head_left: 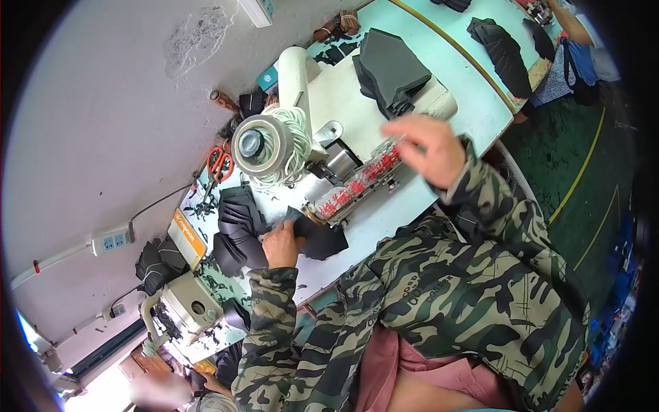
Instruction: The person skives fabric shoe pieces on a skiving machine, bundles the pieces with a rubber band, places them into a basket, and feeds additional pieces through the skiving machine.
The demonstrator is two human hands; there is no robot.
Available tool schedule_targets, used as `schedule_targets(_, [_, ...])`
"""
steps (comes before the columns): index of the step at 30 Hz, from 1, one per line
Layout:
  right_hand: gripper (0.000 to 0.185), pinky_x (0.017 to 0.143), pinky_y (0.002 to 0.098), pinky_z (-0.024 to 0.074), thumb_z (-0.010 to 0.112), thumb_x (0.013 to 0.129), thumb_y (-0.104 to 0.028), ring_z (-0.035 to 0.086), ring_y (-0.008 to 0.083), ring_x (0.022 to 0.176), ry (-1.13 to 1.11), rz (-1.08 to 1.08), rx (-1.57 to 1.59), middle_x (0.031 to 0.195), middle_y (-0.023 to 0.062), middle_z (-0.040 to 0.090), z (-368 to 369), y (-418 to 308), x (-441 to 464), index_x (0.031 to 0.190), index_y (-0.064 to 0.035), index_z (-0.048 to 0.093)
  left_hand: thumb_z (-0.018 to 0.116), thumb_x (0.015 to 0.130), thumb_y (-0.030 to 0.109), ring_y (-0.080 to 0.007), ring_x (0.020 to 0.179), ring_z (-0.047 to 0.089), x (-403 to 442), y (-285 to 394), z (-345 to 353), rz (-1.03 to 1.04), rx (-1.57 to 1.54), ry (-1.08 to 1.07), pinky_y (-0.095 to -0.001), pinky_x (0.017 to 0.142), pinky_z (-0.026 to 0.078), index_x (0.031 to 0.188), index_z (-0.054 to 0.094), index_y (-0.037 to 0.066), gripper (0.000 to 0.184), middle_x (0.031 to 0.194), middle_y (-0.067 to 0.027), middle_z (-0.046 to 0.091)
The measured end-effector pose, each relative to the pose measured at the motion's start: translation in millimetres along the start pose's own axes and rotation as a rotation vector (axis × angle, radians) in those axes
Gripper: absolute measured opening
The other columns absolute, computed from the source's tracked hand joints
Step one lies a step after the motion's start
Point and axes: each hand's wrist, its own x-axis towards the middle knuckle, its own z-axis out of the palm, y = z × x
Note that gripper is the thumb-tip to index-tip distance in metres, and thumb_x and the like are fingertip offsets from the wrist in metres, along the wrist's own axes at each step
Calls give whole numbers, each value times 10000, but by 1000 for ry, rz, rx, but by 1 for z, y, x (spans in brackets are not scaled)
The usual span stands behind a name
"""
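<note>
My left hand [281,245] is closed on a dark flat piece [324,235] of leather-like material, beside the working end of a white machine [295,72]. Left of that hand lies a fanned stack of similar dark pieces [240,213]. My right hand [434,152] hovers over the machine's near edge, thumb and fingers apart, with nothing visible in it. Below its fingers runs a strip with red markings [357,184]. Another stack of dark cut pieces [392,62] rests on the machine's flat top, just beyond the right hand.
Red-handled scissors [220,165] lie behind the machine among black scraps. A coil of pale cord [292,147] surrounds the machine's round knob. A second machine [189,302] stands at lower left, near another person. A co-worker's arm [573,24] shows at upper right, near more dark pieces [501,55].
</note>
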Motion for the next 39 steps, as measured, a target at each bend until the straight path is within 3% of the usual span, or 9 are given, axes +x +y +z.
schedule_targets(5, [298,1011,369,401,644,757,-63,553,291,1160,-618,-83,546,1263,172,568,50,-4,-32,1051,-50,688,623,891,126,-106,483,549,12,49,-115,100,-925,-813,-264,445,438,951,617,11,130,712,-44,608])
schedule_targets(10, [337,827,292,490,609,769,-77,654,206,892,-473,472,663,994,140,684,84,-10,-40,1097,-7,649,568,916,87,-81,470,521,28,47,-113,-136,-1187,-391,-237,436,419,949,597,-26,121,680,-28,558])
schedule_targets(20, [358,873,328,479,621,792,-79,639,236,944,-269,299,488,1041,163,660,100,-8,-41,1142,-7,626,557,935,168,-83,477,479,71,50,-132,-72,-794,-402,-271,448,406,911,639,-32,218,641,-40,546])
schedule_targets(24, [291,764,388,505,636,743,-109,628,332,838,-270,-23,120,906,162,659,57,-4,-17,1019,-27,676,559,927,175,-125,448,520,102,54,-91,232,-701,-39,-292,443,408,946,652,-27,223,627,-81,600])
schedule_targets(26, [224,743,410,498,624,759,-116,625,328,832,-288,-83,-50,877,127,654,44,-9,6,969,-61,679,536,916,257,-303,589,633,104,61,-112,-119,-608,-428,-391,636,493,1089,628,34,297,722,-187,647])
schedule_targets(29, [187,716,414,494,604,773,-115,622,318,795,-388,-91,-219,828,99,639,27,-19,33,943,-90,679,524,923,244,-284,584,645,91,75,-120,-144,-632,-365,-382,613,495,1090,625,12,303,643,-164,630])
schedule_targets(33, [230,697,330,499,610,752,-29,636,231,739,-152,-177,39,843,94,642,16,-8,19,979,-40,638,467,976,271,-171,452,589,48,65,-82,-127,-1056,-521,-277,460,430,1018,618,5,309,620,-123,644])
schedule_targets(36, [367,705,218,460,573,788,52,546,41,834,-419,344,686,970,-3,565,29,-17,-16,1141,-39,529,414,1012,351,-127,456,532,10,86,-79,-212,-1815,-538,-252,393,416,1047,555,17,365,752,-86,617])
schedule_targets(39, [277,702,282,480,652,751,-85,595,135,766,-570,349,587,883,85,641,59,-19,-43,1012,-1,609,421,1014,320,-115,497,540,13,76,-79,-233,-1695,-414,-235,422,458,996,569,21,335,717,-20,511])
